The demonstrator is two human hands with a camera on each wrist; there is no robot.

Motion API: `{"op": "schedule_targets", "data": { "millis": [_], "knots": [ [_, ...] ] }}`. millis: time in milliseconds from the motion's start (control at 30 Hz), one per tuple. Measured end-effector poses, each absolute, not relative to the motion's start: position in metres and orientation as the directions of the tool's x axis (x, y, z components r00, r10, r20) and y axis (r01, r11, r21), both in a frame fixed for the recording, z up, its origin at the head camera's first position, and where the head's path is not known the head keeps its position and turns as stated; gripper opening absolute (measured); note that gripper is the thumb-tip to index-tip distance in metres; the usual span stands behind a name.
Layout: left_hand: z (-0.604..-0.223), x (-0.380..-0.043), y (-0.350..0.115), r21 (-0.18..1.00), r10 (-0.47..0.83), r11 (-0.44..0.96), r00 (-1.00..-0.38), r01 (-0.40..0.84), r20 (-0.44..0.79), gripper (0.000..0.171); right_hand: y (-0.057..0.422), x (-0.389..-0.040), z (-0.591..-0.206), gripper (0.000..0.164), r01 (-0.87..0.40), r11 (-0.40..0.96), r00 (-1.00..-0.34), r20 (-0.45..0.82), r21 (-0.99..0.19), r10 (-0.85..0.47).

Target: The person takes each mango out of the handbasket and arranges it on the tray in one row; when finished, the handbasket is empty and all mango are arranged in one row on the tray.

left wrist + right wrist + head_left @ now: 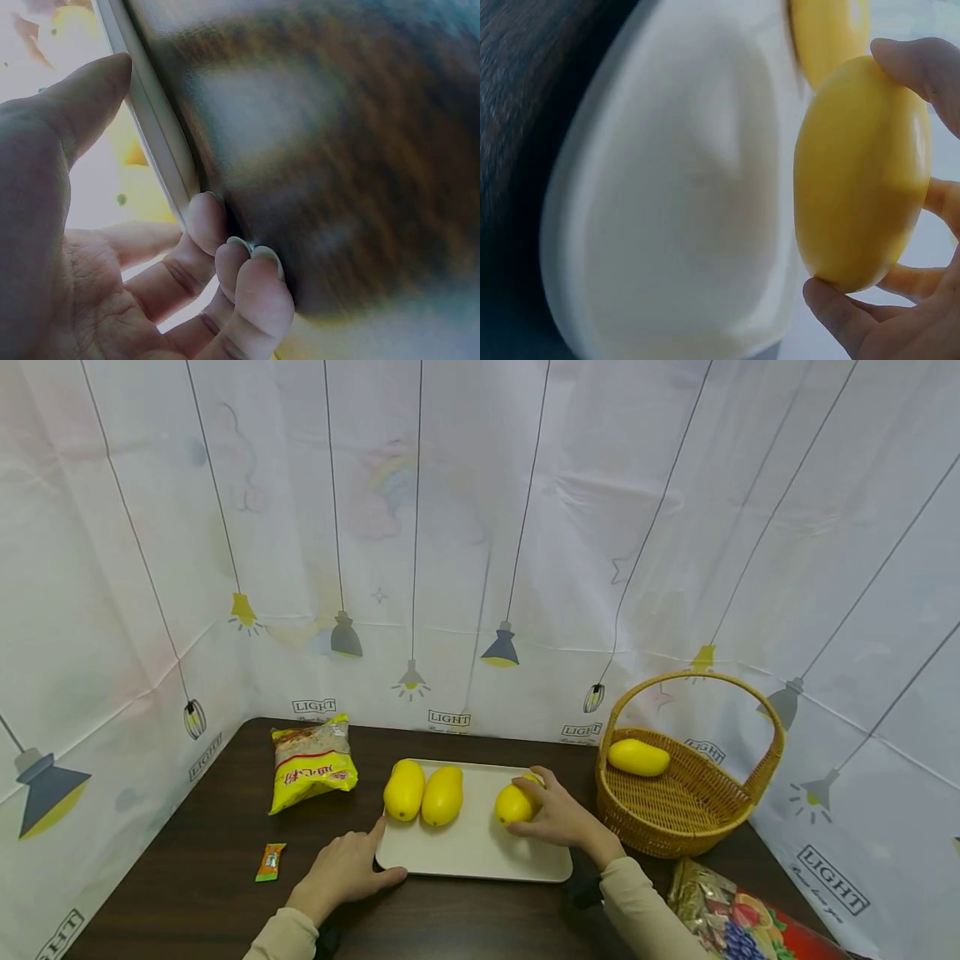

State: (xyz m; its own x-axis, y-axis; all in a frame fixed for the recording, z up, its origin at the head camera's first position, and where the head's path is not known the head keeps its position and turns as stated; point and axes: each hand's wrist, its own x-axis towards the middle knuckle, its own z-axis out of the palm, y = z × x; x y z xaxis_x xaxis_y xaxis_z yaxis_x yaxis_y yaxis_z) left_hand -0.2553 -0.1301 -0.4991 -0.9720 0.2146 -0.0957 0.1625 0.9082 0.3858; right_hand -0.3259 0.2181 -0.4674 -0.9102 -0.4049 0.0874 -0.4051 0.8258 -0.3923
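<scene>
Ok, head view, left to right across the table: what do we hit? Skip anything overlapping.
Yellow plastic bag → first yellow fruit → second yellow fruit → third yellow fruit, held by the right hand → wicker basket.

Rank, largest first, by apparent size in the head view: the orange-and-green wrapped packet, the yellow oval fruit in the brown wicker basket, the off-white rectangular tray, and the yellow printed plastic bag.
1. Tray
2. Plastic bag
3. Oval fruit in the basket
4. Wrapped packet
</scene>
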Motion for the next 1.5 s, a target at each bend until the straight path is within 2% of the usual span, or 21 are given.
{"op": "schedule_targets", "data": {
  "millis": [400,767,1500],
  "knots": [
    [-0.499,-0.255,-0.13,0.385,0.218,0.908,-0.972,0.167,-0.091,0.098,0.202,-0.33,-0.479,0.076,-0.46,0.789,-0.879,0.082,-0.407,-0.47],
    [-0.501,-0.256,-0.13,0.388,0.22,0.906,-0.972,0.171,-0.085,0.099,0.187,-0.342,-0.475,0.077,-0.509,0.733,-0.825,0.011,-0.451,-0.566],
    [-0.503,-0.257,-0.131,0.395,0.219,0.902,-0.973,0.173,-0.076,0.099,0.178,-0.351,-0.471,0.079,-0.493,0.75,-0.821,-0.05,-0.442,-0.569]
  ]
}}
